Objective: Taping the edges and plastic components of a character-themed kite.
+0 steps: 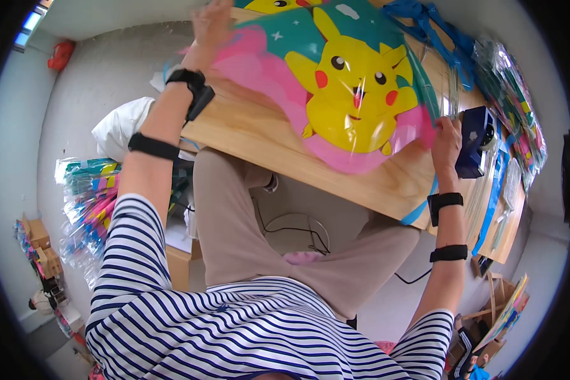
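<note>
A glossy plastic sheet (361,95), printed with a yellow cartoon animal on teal and pink, lies over the wooden table (253,126), its near edge curving past the table's front. My left hand (212,28) is up at the sheet's far left edge; motion smears its fingers, so their grip is unclear. At the sheet's right edge my right hand (448,142) has its fingers closed, pinching the margin. Just right of that hand stands a dark blue box-shaped device (475,142). Part of another yellow-printed sheet (272,5) shows at the top.
Blue straps (434,22) lie at the far right, beside a stack of plastic-wrapped printed pieces (513,95). Blue tape (418,212) sits on the front edge. Left of my legs are a bundle of wrapped sheets (88,209), a white bag (121,130) and a cardboard box (178,266).
</note>
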{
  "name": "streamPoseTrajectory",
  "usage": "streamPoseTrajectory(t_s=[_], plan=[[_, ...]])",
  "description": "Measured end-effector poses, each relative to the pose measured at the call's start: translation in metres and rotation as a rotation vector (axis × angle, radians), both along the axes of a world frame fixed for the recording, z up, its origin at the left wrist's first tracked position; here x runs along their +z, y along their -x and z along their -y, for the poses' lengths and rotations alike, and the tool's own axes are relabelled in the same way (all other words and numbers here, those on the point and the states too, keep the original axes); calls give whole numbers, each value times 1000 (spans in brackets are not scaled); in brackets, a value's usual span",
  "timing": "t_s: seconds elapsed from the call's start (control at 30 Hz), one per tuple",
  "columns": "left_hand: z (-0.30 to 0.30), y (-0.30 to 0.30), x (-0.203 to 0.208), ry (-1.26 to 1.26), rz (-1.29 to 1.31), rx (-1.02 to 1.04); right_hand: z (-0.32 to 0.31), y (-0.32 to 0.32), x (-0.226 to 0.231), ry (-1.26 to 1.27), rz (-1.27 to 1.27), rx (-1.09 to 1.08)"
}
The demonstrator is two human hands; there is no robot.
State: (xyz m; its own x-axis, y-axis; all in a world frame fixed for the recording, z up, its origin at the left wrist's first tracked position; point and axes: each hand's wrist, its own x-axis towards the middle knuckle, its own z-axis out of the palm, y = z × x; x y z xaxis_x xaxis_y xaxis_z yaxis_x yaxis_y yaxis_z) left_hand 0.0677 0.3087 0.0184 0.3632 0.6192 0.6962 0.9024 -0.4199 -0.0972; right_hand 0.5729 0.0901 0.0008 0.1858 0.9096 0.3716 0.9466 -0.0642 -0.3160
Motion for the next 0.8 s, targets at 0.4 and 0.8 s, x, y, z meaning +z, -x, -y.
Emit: streamPoseTrajectory(t_s=[0.4, 0.8], plan=[[178, -123, -64, 705, -29, -207, 34, 117, -50, 99, 231, 311], [258, -126, -43, 715, -95, -469, 65, 156, -45, 240, 219, 197]])
